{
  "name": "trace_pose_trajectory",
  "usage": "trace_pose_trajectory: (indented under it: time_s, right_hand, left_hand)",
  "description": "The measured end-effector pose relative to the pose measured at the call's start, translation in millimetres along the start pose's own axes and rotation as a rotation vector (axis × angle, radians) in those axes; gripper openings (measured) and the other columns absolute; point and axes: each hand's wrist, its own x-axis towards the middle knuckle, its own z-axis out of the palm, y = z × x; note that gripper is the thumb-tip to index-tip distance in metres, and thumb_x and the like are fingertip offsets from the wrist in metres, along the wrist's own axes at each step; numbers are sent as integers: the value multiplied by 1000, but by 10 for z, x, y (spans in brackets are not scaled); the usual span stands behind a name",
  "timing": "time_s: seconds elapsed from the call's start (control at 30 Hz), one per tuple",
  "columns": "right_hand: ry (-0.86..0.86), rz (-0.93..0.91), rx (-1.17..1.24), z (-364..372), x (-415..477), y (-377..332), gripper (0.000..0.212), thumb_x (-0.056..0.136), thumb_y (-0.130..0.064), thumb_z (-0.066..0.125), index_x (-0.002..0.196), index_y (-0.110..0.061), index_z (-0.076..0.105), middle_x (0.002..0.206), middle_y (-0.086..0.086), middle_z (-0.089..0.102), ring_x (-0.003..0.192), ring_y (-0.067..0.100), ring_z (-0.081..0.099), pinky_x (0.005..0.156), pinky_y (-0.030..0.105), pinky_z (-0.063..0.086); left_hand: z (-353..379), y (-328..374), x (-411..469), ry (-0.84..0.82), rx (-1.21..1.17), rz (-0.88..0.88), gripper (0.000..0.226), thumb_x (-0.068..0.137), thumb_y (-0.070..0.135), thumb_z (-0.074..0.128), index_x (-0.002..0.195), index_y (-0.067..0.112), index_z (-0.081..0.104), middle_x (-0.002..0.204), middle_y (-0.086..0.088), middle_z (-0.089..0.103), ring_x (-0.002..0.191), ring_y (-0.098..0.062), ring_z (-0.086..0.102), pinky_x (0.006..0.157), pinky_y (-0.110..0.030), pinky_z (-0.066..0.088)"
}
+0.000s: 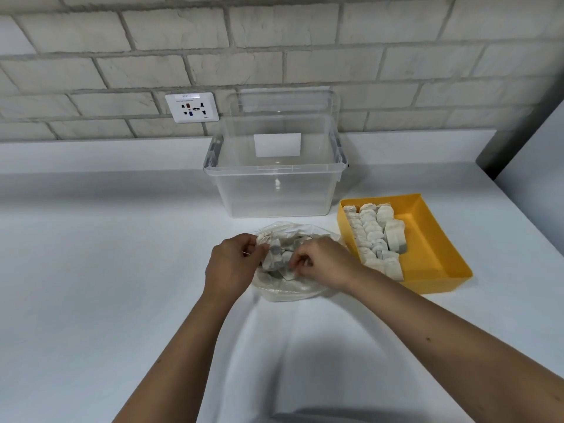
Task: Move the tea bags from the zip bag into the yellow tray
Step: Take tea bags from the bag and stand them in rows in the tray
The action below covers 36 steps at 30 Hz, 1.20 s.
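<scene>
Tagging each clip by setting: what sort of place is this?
Probably a kitchen or pantry counter, though possibly a staged bench: a white countertop against a brick wall, a wall socket above it, and tea bags lined up in a yellow tray.

You have before you: tray (433,239), bright yellow; tea bags (370,236), off-white; zip bag (287,293), clear, slightly cloudy; storage box (274,193), clear, with white label (277,145); counter (122,270), plain white; wall (122,56), pale grey brick pattern, darker grey joints; socket plate (192,107), white.
</scene>
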Motion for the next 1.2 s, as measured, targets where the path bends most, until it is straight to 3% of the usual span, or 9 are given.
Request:
trace_pose_trajectory:
  time_s: [0.13, 0.3, 0.43, 0.57, 0.67, 0.8, 1.0, 1.1, 1.2]
  right_hand:
    - [-12, 2, -120, 244, 94, 98, 29, 75, -26, 76, 103, -32, 73, 104, -10, 66, 100, 14, 60, 72, 25, 43]
    - [106, -19, -101, 362, 104, 109, 12, 87, -29, 66, 97, -27, 74, 105, -8, 68, 99, 17, 63, 74, 27, 47]
    - [135, 42, 109, -43, -16, 120, 6, 89, -26, 68, 92, -21, 70, 91, -7, 70, 83, 13, 64, 73, 28, 50]
    - [93, 25, 398, -563, -231, 38, 7, 83, -19, 76, 90, -17, 76, 74, -3, 72, 62, 6, 63, 61, 21, 51]
    - [96, 46, 496, -753, -382, 20, 6, 80, -17, 78, 86, -18, 77, 67, 2, 71, 58, 16, 64, 56, 25, 54]
    - [105, 64, 594, -905, -528, 79, 4, 81, -10, 76, 85, -13, 76, 70, 8, 71, 59, 19, 67, 58, 30, 56]
    - [65, 169, 382, -1197, -753, 496, 15, 87, -8, 71, 101, -12, 74, 76, 5, 72, 64, 13, 70, 65, 22, 58]
    - [129, 209, 45, -1358, -798, 866, 9, 84, -20, 74, 93, -20, 77, 83, -5, 73, 66, 0, 62, 60, 4, 44]
    - [116, 251, -86, -1382, -812, 1235, 5, 83, -27, 75, 87, -25, 76, 91, -9, 71, 79, 1, 59, 69, 15, 46]
  left_hand:
    - [-18, 10, -58, -5, -7, -12, 17, 90, 33, 67, 77, 24, 69, 68, 9, 70, 72, -24, 67, 74, -46, 57]
    - [-93, -29, -83, 9, -25, -33, 16, 91, 34, 66, 81, 22, 71, 71, 6, 71, 73, -26, 68, 77, -49, 57]
    - [-135, 11, -65, 29, -55, -22, 17, 92, 32, 66, 81, 20, 72, 67, 9, 72, 71, -24, 68, 77, -47, 57]
    - [-57, 114, -41, -24, -149, -13, 18, 91, 30, 67, 81, 17, 73, 70, 6, 74, 75, -21, 71, 80, -48, 58]
    - [67, 264, -64, -95, -227, -7, 16, 90, 29, 69, 84, 15, 74, 75, -3, 75, 74, -24, 72, 81, -48, 59]
    - [279, 509, -97, -165, -297, 16, 15, 92, 26, 69, 87, 13, 74, 83, -13, 74, 74, -29, 69, 67, -39, 61]
    - [700, 702, -102, -172, -288, 60, 20, 92, 29, 68, 88, 10, 72, 78, -11, 73, 76, -28, 71, 73, -41, 59]
    - [896, 787, -96, -181, -306, 49, 20, 92, 30, 68, 87, 11, 72, 78, -10, 72, 76, -29, 70, 78, -49, 60]
    - [1081, 896, -92, -182, -303, 54, 18, 92, 31, 68, 87, 14, 73, 78, -6, 74, 77, -29, 71, 78, -49, 59]
